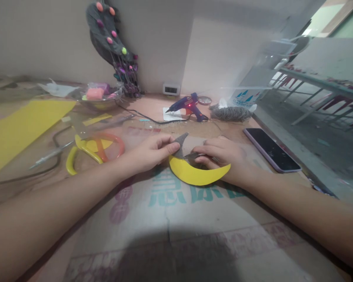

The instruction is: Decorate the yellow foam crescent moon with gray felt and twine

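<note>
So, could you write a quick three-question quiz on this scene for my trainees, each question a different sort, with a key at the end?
1. True or false: the phone lies to the right of the right hand.

2. Multiple choice: what colour is the small light glowing on the glue gun?
a) green
b) red
c) white

3. Fill in the gap: the left hand grips a ____ part that borders the yellow crescent.

Key:
1. True
2. b
3. grey
</note>
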A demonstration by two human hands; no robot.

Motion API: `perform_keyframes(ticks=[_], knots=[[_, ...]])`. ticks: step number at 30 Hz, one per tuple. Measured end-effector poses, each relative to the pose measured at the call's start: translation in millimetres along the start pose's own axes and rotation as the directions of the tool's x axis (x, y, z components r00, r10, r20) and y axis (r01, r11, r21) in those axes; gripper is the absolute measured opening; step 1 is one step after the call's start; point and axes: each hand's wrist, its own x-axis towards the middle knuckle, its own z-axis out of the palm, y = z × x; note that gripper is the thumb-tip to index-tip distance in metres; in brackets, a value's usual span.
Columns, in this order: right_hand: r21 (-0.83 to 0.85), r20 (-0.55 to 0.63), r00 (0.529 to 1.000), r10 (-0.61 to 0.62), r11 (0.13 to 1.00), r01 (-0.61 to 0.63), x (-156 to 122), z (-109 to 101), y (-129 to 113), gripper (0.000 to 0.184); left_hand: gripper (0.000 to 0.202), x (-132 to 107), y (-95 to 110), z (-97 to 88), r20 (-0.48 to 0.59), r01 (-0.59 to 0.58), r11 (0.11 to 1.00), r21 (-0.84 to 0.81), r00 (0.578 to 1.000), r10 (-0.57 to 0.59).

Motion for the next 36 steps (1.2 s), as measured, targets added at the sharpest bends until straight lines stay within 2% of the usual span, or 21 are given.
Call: perform_keyframes(ticks=[7, 12, 17, 22, 27, 36], knots=[[0.006, 0.029, 1.0, 0.008, 1.0, -0.009, 1.1, 0.0, 0.7, 0.028, 0.032, 0.7, -1.5, -1.1, 0.018, 0.003, 1.0, 0.002, 1.0, -0.003], [0.005, 0.0, 1.0, -0.011, 1.0, 0.011, 1.1, -1.0, -0.2, 0.026, 0.032, 0.6, -0.3, -0.8, 0.013, 0.001, 1.0, -0.006, 1.0, -0.001], [-0.017, 0.037, 0.999, 0.025, 1.0, -0.025, 0.8, -1.6, -2.1, 0.028, 0.031, 0.4, 0.4, -0.6, 0.014, 0.007, 1.0, -0.013, 1.0, -0.007], [-0.001, 0.02, 0.999, 0.038, 0.999, -0.038, -0.6, 0.2, -0.3, 0.032, 0.031, -0.4, 1.6, -0.3, 0.003, 0.018, 1.0, 0.003, 1.0, -0.018], [-0.001, 0.027, 0.998, 0.062, 0.998, -0.062, -0.4, 0.1, 0.4, 0.031, 0.031, -1.0, 1.8, -0.1, -0.013, 0.018, 1.0, 0.002, 1.0, -0.018], [-0.026, 0.029, 0.999, 0.035, 0.999, -0.034, 1.4, -1.9, -2.1, 0.027, 0.031, -1.0, 1.8, 0.9, -0.017, 0.021, 1.0, 0.003, 1.0, -0.02]])
